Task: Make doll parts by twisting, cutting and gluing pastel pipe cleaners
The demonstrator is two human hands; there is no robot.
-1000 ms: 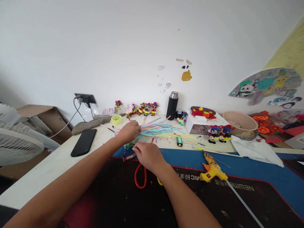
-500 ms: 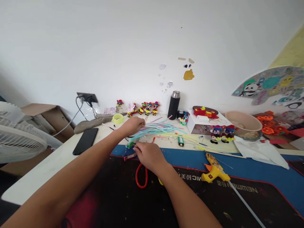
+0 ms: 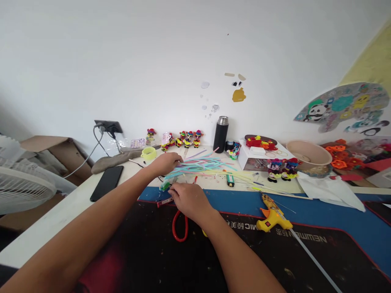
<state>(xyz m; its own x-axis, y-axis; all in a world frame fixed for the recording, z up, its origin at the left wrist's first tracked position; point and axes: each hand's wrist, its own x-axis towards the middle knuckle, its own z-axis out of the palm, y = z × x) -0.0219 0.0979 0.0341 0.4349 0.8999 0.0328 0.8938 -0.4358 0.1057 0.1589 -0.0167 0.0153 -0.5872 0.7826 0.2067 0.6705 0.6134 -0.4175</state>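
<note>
White worktable (image 3: 70, 213), set against a plain white wall (image 3: 146, 61). Nearest: black mat (image 3: 183, 268) with red edging. On it, one red loop handle (image 3: 180, 239), beside the right wrist; one yellow glue gun (image 3: 275, 219), pale stick protruding, well to the right.

Right hand (image 3: 191, 199): fingers curled, tips just beside a small green piece (image 3: 165, 186); whether they pinch anything cannot be told. Left hand (image 3: 167, 163): farther forward, fingers bent and close together, tips at the left side of the pastel strips (image 3: 207, 165); a grip on any strip cannot be made out.

Strips: pink, blue, mint, lilac; loose heap, mid-table, ahead of both hands. Left of the heap: black phone (image 3: 106, 184), yellow-green tape roll (image 3: 149, 154). Behind: row of small figurines (image 3: 189, 139); black flask (image 3: 221, 136), upright, silver cap.
</note>
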